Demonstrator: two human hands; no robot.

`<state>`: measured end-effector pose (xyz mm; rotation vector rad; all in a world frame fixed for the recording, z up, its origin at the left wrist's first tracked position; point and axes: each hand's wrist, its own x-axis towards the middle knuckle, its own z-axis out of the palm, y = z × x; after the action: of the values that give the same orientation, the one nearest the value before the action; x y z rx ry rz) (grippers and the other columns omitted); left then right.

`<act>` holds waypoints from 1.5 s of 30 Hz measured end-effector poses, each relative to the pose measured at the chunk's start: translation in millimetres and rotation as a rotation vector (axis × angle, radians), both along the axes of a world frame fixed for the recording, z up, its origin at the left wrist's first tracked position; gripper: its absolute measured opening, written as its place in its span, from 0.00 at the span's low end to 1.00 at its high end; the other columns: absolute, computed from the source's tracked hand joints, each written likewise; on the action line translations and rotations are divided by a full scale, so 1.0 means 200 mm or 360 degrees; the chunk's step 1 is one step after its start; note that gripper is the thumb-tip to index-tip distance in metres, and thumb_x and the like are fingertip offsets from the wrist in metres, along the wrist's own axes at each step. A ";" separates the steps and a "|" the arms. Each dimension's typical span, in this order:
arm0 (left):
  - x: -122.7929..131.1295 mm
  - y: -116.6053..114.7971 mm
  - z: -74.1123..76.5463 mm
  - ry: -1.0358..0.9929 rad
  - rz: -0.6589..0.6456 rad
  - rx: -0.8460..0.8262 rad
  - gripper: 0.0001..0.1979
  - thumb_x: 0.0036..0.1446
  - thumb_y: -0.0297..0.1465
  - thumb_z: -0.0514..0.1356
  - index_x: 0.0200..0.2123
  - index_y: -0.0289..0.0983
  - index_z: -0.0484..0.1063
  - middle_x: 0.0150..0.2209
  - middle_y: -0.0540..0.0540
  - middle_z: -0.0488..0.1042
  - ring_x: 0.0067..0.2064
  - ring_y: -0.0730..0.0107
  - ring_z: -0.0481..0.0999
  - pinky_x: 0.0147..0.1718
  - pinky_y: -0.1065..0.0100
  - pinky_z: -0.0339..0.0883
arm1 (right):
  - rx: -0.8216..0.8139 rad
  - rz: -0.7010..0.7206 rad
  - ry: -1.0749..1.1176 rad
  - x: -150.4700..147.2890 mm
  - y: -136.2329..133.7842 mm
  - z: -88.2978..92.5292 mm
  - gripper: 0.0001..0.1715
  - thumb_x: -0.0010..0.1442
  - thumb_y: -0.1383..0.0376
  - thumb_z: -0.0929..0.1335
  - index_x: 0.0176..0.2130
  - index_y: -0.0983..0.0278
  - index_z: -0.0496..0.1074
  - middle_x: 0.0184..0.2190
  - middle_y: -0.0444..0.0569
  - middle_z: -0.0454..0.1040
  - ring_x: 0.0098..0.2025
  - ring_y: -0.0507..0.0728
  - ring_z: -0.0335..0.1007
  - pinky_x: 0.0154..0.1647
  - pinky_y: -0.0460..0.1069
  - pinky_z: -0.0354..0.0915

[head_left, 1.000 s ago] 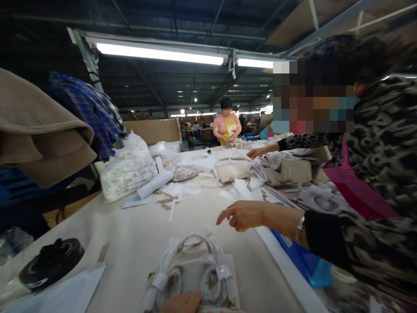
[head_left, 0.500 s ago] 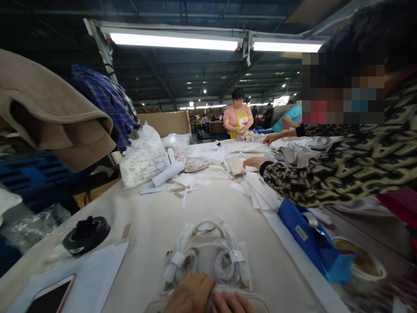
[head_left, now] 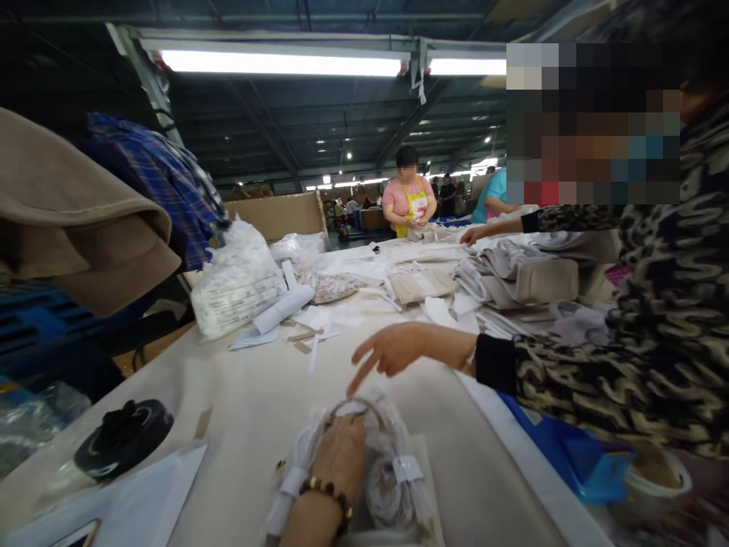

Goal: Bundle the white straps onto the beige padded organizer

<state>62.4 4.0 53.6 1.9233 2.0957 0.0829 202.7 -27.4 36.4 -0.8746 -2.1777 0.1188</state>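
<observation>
My left hand (head_left: pixel 340 456), with a beaded bracelet at the wrist, reaches over a pale beige handbag at the bottom centre. The back of the hand lies at the bag's curved handle (head_left: pixel 373 409); its fingers are hidden below, so their grip cannot be made out. To the right of the hand, a white coiled strap (head_left: pixel 387 490) is bound with a white band on the bag. Clear or white wrapping surrounds these parts. My right hand is out of view. A co-worker's hand (head_left: pixel 392 349) stretches in from the right, a fingertip just above the handle.
A black round object (head_left: pixel 125 437) and a white sheet (head_left: pixel 137 501) with a phone (head_left: pixel 77 535) lie left. A blue tape dispenser (head_left: pixel 592 463) stands right, partly behind the co-worker's sleeve. A stuffed plastic bag (head_left: pixel 236 281), paper scraps and beige bag pieces (head_left: pixel 424 285) lie farther back.
My left hand has moved forward from the bag's near part to its handle. My right hand has left the view. The co-worker's near hand has come from the beige pieces toward the handle.
</observation>
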 end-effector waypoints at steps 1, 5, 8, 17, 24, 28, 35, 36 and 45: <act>0.00 0.05 -0.02 0.0025 0.0020 -0.0026 0.24 0.52 0.14 0.41 0.43 0.29 0.71 0.47 0.38 0.71 0.52 0.61 0.67 0.52 0.64 0.59 | -0.0027 -0.0019 0.0015 -0.02 0.14 0.07 0.14 0.61 0.54 0.63 0.40 0.57 0.74 0.51 0.46 0.72 0.48 0.54 0.69 0.52 0.53 0.64; -0.01 0.15 -0.10 0.0072 0.0014 -0.0068 0.22 0.55 0.16 0.41 0.45 0.33 0.68 0.47 0.41 0.72 0.51 0.64 0.69 0.50 0.65 0.60 | -0.0136 -0.0063 0.0129 -0.02 0.63 0.35 0.23 0.65 0.63 0.54 0.36 0.58 0.76 0.47 0.38 0.74 0.50 0.53 0.69 0.49 0.51 0.66; -0.02 0.17 -0.15 0.0113 0.0026 -0.0110 0.20 0.58 0.17 0.41 0.44 0.35 0.68 0.45 0.43 0.73 0.48 0.65 0.71 0.47 0.64 0.61 | -0.0256 -0.0108 0.0207 0.06 0.65 0.36 0.19 0.65 0.58 0.57 0.44 0.61 0.72 0.52 0.45 0.70 0.51 0.55 0.68 0.50 0.54 0.66; -0.03 0.20 -0.19 0.0342 -0.0105 -0.0239 0.18 0.60 0.19 0.42 0.41 0.35 0.68 0.43 0.42 0.72 0.46 0.61 0.70 0.46 0.60 0.58 | -0.0455 -0.0030 0.0257 0.13 0.47 0.12 0.17 0.55 0.47 0.66 0.41 0.51 0.71 0.48 0.47 0.71 0.49 0.56 0.66 0.45 0.53 0.66; -0.03 0.20 -0.16 0.0308 -0.0117 -0.0346 0.20 0.55 0.16 0.44 0.42 0.37 0.69 0.46 0.43 0.71 0.49 0.64 0.68 0.48 0.63 0.56 | -0.0483 0.0281 0.0270 -0.04 1.04 0.20 0.16 0.53 0.62 0.60 0.28 0.46 0.75 0.28 0.33 0.76 0.38 0.52 0.71 0.35 0.45 0.67; 0.00 0.18 -0.13 0.0244 -0.0047 -0.0205 0.16 0.59 0.20 0.43 0.35 0.36 0.70 0.39 0.44 0.74 0.44 0.63 0.71 0.44 0.62 0.58 | -0.0690 0.0175 0.0467 0.01 0.72 -0.14 0.14 0.52 0.65 0.64 0.33 0.45 0.74 0.27 0.35 0.76 0.37 0.54 0.72 0.34 0.44 0.71; 0.00 0.17 -0.13 0.0300 -0.0046 -0.0150 0.16 0.62 0.23 0.42 0.38 0.34 0.69 0.40 0.42 0.73 0.44 0.63 0.70 0.44 0.63 0.57 | -0.1049 -0.0134 0.0563 0.28 0.21 -0.44 0.19 0.61 0.65 0.56 0.43 0.61 0.71 0.39 0.52 0.75 0.42 0.55 0.73 0.44 0.47 0.69; 0.00 0.17 -0.13 0.0310 -0.0058 -0.0154 0.16 0.62 0.23 0.42 0.38 0.34 0.69 0.41 0.42 0.73 0.44 0.63 0.70 0.44 0.64 0.57 | -0.1158 -0.0182 0.0564 0.26 0.21 -0.43 0.20 0.61 0.66 0.55 0.42 0.63 0.72 0.39 0.52 0.75 0.43 0.55 0.72 0.45 0.47 0.68; -0.03 0.18 -0.17 0.0346 -0.0075 -0.0108 0.17 0.62 0.22 0.42 0.35 0.37 0.69 0.37 0.44 0.73 0.42 0.66 0.71 0.43 0.68 0.59 | -0.1533 -0.0243 0.0292 0.16 0.37 -0.26 0.21 0.62 0.70 0.56 0.43 0.59 0.74 0.39 0.50 0.75 0.43 0.55 0.71 0.45 0.47 0.62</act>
<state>56.0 40.8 19.1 2.0186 2.1544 -0.2139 233.7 46.2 -15.2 -1.4602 -1.8190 1.1875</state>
